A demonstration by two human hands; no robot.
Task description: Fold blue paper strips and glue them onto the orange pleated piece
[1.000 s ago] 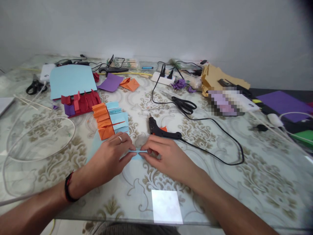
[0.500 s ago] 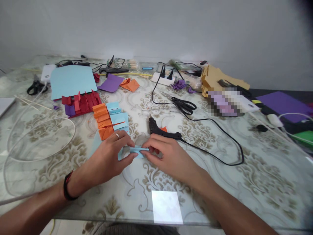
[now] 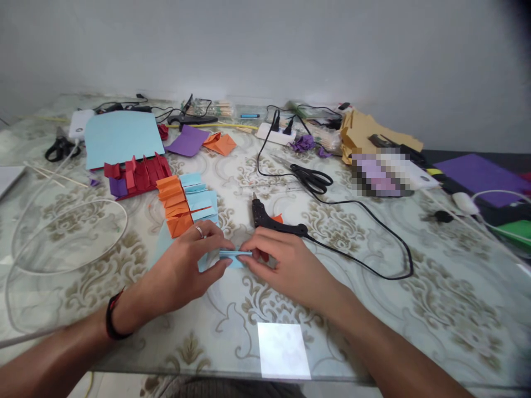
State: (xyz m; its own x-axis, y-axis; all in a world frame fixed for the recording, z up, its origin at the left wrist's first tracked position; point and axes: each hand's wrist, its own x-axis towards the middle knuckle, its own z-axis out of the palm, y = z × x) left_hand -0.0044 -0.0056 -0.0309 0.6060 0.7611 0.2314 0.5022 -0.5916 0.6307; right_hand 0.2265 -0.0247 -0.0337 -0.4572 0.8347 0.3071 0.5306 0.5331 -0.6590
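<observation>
The right hand [image 3: 274, 255] is grasping a narrow, pleated light-blue paper piece [image 3: 235, 254], its grip pinching the right end. The left hand [image 3: 191, 257] is bracketing the left end; whether that grip is pressing, I cannot tell. A black pistol-shaped glue gun [image 3: 269, 222] is lying just beyond on the glass-topped desk [image 3: 199, 337].

Craft workspace: glue gun [image 3: 265, 220], scissors [image 3: 302, 172], paper [image 3: 237, 262]
</observation>
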